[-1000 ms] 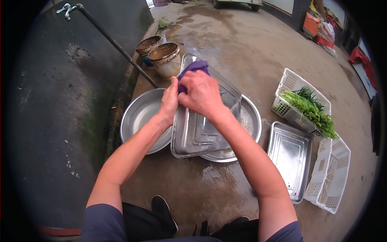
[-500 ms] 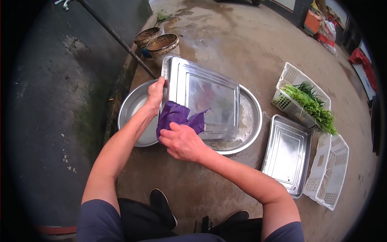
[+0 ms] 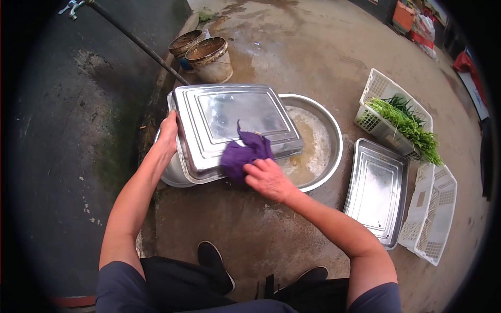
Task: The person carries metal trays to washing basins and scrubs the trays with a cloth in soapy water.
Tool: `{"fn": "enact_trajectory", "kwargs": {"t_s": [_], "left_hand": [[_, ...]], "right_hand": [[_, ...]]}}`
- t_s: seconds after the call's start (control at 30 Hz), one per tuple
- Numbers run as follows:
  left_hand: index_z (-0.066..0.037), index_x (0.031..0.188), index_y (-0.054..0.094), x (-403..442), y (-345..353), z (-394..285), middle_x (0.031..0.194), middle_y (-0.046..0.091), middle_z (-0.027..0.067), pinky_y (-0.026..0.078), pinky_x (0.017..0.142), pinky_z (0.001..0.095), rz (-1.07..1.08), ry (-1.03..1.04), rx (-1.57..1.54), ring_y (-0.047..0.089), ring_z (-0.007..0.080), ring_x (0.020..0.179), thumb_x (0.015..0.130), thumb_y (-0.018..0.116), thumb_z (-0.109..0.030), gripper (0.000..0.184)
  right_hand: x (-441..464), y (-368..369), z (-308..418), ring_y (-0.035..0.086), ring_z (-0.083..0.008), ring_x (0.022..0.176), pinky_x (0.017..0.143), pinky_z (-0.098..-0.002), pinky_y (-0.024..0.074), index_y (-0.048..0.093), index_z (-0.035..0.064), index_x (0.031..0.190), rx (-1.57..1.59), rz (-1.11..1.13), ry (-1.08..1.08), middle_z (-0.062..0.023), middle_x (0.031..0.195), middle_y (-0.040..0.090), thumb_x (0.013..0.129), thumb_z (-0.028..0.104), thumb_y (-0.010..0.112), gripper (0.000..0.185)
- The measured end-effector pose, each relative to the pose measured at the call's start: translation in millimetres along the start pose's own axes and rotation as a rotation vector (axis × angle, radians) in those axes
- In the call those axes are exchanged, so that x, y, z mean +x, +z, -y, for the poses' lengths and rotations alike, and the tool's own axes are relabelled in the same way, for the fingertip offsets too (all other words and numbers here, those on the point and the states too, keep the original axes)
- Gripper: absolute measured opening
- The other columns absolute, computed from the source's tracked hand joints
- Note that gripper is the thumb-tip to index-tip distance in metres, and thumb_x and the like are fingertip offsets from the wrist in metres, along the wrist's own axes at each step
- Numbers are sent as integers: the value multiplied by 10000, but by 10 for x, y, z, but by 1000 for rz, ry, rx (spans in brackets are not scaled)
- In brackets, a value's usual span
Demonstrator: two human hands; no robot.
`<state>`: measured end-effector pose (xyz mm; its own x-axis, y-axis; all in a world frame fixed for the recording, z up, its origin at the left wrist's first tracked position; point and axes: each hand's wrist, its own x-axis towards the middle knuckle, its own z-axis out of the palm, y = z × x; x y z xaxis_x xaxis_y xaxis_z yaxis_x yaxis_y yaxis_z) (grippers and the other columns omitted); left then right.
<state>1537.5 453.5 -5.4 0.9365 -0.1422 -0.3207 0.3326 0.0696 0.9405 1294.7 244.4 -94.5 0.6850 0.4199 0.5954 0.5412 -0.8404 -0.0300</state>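
My left hand (image 3: 168, 134) grips the left rim of a rectangular metal tray (image 3: 245, 112), which is tilted with its underside toward me. In my right hand (image 3: 269, 179) is a purple cloth (image 3: 245, 155), bunched against the tray's near side edge. Below the tray stand two round metal basins. The right basin (image 3: 338, 151) holds cloudy, foamy water; the left basin (image 3: 180, 182) is mostly hidden by the tray.
Another metal tray (image 3: 377, 195) lies on the wet concrete at right. Beside it are a white crate (image 3: 373, 86) with green vegetables (image 3: 407, 125) and a second white crate (image 3: 430, 214). Dirty buckets (image 3: 214, 62) stand by the dark wall (image 3: 68, 156), under a tap (image 3: 71, 9).
The tray has swung left and flattened, showing more of its underside. My right hand and the cloth have moved right along its near edge; my left hand has shifted left and down.
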Motion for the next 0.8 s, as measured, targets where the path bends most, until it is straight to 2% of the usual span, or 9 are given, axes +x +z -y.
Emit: {"fn": "enact_trajectory", "kwargs": {"t_s": [0.13,0.2,0.23,0.3,0.33,0.4,0.5,0.7,0.8], "left_hand": [[-11,1075,593,28,-183,26,965,660,105,562,760,370,-36,3,48,653,205,839,1017,349,-350,422],[-10,1081,592,-8,-198,9,971,660,102,560,763,367,-65,-8,28,651,202,843,1016,348,-342,417],[-10,1088,591,-12,-196,-5,976,659,98,558,765,364,-88,-16,8,648,198,848,1015,348,-335,413],[1,1087,596,23,-238,10,955,669,106,571,730,366,-81,20,29,660,200,812,1013,359,-346,427],[11,1086,600,71,-249,29,934,679,114,584,696,368,-74,53,49,672,203,776,1011,371,-358,441],[11,1078,601,99,-243,85,934,678,114,584,701,365,-67,79,62,672,199,779,1010,372,-353,435],[9,1062,601,14,-214,131,931,674,109,578,704,351,-74,97,20,669,193,786,1009,374,-341,420],[-15,1002,580,-85,25,438,891,645,85,555,719,350,-134,243,69,637,169,786,1020,341,-331,397],[-47,936,559,-177,91,306,888,637,71,531,747,327,-50,229,96,624,154,815,1015,336,-325,366]], "right_hand": [[-395,137,-365,491,-217,1002,765,-325,416,592,132,877,-1,196,138,-46,1086,526,748,135,550,135],[-473,171,-537,503,-253,978,762,-356,441,597,110,884,-28,293,327,-64,1052,527,714,85,584,172],[-527,221,-626,503,-253,978,762,-356,441,597,110,884,-29,291,324,-64,1052,527,714,85,584,172],[-664,327,-787,533,-304,955,768,-402,464,611,93,856,-40,294,605,-93,1025,548,671,36,610,193],[-714,350,-852,533,-304,955,768,-402,464,611,93,856,-41,291,610,-93,1025,548,671,36,610,193],[-743,413,-907,578,-334,906,768,-432,485,624,83,809,125,213,944,-119,963,579,650,36,619,165],[-651,453,-953,609,-337,876,758,-435,494,635,86,772,217,195,1104,-131,913,604,647,59,613,130],[51,287,-390,614,-340,854,761,-439,498,670,99,799,375,173,972,-158,890,620,670,223,610,188],[230,180,-58,609,-345,845,757,-445,496,664,92,797,412,110,969,-162,853,611,672,204,608,178]]}}
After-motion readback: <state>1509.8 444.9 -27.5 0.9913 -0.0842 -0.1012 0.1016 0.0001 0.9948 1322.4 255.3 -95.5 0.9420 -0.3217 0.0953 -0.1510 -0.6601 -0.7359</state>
